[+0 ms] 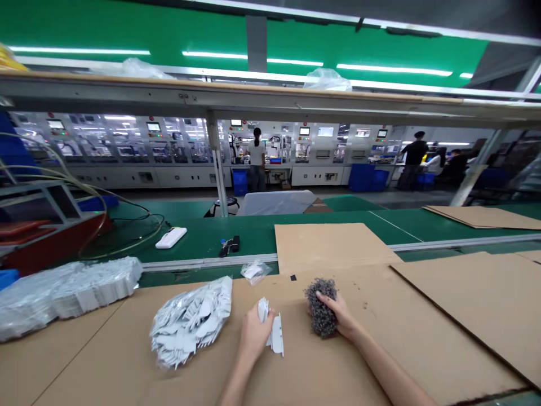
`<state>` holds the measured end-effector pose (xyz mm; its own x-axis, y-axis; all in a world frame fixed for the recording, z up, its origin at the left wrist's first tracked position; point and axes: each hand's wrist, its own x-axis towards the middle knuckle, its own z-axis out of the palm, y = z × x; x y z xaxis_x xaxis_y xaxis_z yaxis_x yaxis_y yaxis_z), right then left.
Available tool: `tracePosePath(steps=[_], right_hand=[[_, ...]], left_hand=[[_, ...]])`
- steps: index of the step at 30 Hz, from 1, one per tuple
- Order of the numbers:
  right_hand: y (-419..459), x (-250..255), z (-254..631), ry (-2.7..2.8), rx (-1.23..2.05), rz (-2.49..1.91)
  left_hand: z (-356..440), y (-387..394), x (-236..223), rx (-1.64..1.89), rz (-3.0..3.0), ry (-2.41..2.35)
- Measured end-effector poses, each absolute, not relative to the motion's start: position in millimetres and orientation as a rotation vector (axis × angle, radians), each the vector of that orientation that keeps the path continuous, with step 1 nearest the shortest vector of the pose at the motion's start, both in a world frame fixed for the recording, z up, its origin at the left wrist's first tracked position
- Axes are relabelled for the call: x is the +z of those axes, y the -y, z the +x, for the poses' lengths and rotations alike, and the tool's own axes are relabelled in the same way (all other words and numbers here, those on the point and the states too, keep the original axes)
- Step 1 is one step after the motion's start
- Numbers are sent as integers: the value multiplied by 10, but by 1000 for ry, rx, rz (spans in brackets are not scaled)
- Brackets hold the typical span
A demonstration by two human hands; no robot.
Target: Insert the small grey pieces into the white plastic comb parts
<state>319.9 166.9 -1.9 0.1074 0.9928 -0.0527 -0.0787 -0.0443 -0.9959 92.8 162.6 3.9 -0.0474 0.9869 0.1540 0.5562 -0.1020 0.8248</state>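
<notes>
My left hand (252, 334) is closed around a few flat white plastic pieces (262, 309), its thumb lying along them. More of these white pieces (276, 335) lie on the cardboard right beside that hand. A dense clump of small dark grey parts (323, 316) is gripped by my right hand (343, 319), thumb on top and the other fingers mostly hidden behind it. What the small parts are, I cannot make out. Left of my hands, a clear plastic bag (192, 321) full of similar white pieces rests on the cardboard sheet (236, 383).
Long wrapped stacks of white parts (84, 287) lie at the left. A small clear bag (255, 272), a white device (171, 237) and a black item (230, 246) sit farther back. Cardboard sheets (473, 304) cover the right. A shelf beam (270, 98) crosses above; people stand beyond.
</notes>
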Motion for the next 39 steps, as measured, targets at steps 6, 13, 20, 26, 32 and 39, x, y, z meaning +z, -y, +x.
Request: tracePosePath(steps=[6,13,20,26,32,39], right_hand=[[-1899,224,3638,1180,965,-1496],[-1939,218,3967,1252,826,-1727],[-1971,285,4498,1221,805,-1788],[-2118,-71,4708,1276,602,-1833],[-2132,-265,4681,1357,492,-1818],[-1968,-211,4828,1402,475,-1780]], left_hand=[[943,-1637,42,1034,1737,-1663],[946,-1624,49,1029,1730,-1644],[945,-1632,49,1043,1732,-1657],[940,-1636,45,1022,1736,-1658],[940,-1630,39,1027,1732,-1656],[950,-1625,21,1025,1740,-1645]])
